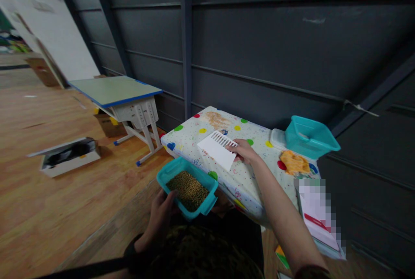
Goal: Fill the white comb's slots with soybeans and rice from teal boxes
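My left hand [163,210] grips the near left side of a teal plastic box [210,182], held just off the table's front edge. Small greenish-brown beans or grains [188,189] lie inside it. My right hand [244,151] is closed on the right edge of a flat white slotted scoop [216,151], low over or touching the patterned tablecloth [194,141]; I cannot tell which. The scoop's slotted end points away from me. Beyond it, a patch of fine tan grains [216,120] is spread on the cloth.
At the table's right stand a larger teal basin [309,138], a white lid-like piece [278,139] and a crumpled orange cloth [294,162]. A partly blurred booklet [319,223] lies nearer. Leftward are a green-topped desk [119,91] and an open white box [71,156] on the floor. A dark panelled wall [259,45] runs behind.
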Motion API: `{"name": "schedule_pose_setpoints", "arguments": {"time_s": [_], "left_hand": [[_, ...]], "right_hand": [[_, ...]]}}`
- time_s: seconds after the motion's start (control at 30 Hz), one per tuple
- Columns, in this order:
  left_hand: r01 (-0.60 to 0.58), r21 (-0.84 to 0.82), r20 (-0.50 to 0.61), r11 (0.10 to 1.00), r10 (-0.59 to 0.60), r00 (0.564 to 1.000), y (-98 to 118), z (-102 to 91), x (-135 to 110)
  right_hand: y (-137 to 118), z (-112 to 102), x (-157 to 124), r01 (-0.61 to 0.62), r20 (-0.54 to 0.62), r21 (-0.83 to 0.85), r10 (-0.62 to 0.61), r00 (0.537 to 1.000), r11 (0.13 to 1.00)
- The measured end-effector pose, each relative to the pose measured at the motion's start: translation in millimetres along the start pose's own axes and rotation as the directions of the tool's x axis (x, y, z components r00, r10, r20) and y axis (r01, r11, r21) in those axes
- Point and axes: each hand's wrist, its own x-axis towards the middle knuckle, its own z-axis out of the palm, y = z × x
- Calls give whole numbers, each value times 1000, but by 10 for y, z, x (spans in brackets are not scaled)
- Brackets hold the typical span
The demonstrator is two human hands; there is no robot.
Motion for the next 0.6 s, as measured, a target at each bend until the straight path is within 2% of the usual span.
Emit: {"name": "schedule_pose_setpoints", "arguments": {"time_s": [0.23,0.37,0.43,0.5,0.57,0.6], "left_hand": [[-15,9,0,1000,15,1000,80,85,-28],[-8,1,-3,1000,8,1000,132,106,-52],[3,8,-1,1000,-3,1000,158,105,-59],[4,17,5,1000,-5,1000,170,96,-56],[-2,9,-1,1000,2,1000,161,78,-38],[-10,5,-6,1000,10,1000,149,68,-23]], "right_hand": [[-58,205,-122,-5,192,-26,10,981,1000],[-74,323,-209,6,374,-63,18,927,998],[-64,324,-201,15,406,-55,9,914,998],[-38,262,-137,61,330,2,-59,942,998],[0,133,-26,151,133,63,-158,978,987],[23,47,41,198,4,71,-199,980,978]]}}
